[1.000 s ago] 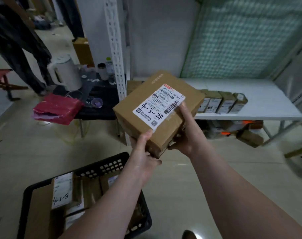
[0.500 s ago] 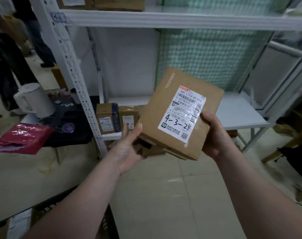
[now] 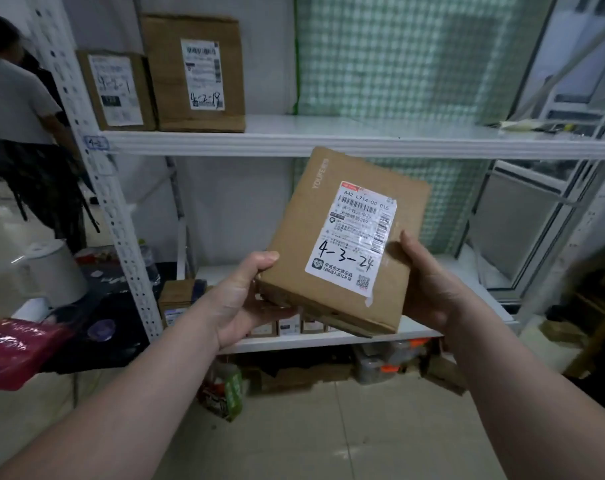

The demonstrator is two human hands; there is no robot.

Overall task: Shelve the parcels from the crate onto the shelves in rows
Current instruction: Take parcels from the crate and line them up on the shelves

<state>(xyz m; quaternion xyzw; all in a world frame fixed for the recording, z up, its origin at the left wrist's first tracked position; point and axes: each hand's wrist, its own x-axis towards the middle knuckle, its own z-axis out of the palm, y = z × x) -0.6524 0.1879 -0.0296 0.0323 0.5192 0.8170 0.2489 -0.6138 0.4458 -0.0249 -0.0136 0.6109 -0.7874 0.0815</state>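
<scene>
A flat brown cardboard parcel (image 3: 301, 244) with a white label marked 4-3-24 is held up tilted in front of the white shelving. My left hand (image 3: 240, 299) grips its lower left corner, thumb on top. Along its right edge, my right hand (image 3: 429, 285) holds it with the thumb on the face. Behind and below it, a row of small boxes (image 3: 180, 299) stands on the lower shelf (image 3: 418, 332). The upper shelf (image 3: 363, 138) carries two upright parcels (image 3: 193, 74) at its left end. The crate is out of view.
A perforated white upright (image 3: 121, 216) stands left of the shelves. Further left are a white kettle (image 3: 52, 271), a dark table and red bags (image 3: 14, 351); a person (image 3: 20, 133) stands behind. Clutter lies under the lower shelf. A window frame is on the right.
My view has swung up from the crate and floor to the shelves. The parcel has risen and turned more upright, still held in both hands.
</scene>
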